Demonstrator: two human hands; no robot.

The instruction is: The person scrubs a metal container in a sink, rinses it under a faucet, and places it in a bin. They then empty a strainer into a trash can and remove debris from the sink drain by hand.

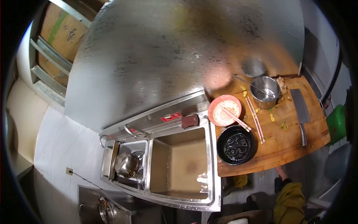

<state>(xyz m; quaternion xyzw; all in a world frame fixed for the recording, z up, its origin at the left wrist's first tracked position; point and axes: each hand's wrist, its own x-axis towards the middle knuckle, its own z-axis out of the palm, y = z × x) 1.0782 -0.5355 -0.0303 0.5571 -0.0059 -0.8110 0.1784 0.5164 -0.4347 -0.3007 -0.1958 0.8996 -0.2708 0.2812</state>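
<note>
My right hand (281,173) hangs low at the front edge of the wooden cutting board (238,170), below a mustard-yellow sleeve (290,201). Only a small part of it shows, and its fingers cannot be made out. My left hand is out of view. On the board, nearest the sink, are a black bowl (237,145) with a wet inside and a pink-rimmed bowl (220,118) with chopsticks (238,120) across it. Another pair of chopsticks (256,121) lies beside them. A steel pot (264,100) holds a spoon (261,89). Further right rests a cleaver (299,106).
Left of the board is a steel sink (179,164) with a faucet (136,131) and a dark red sponge-like block (190,121). A metal pot (126,164) sits in the smaller basin. Food scraps (284,125) dot the board. A green container (336,125) stands at right.
</note>
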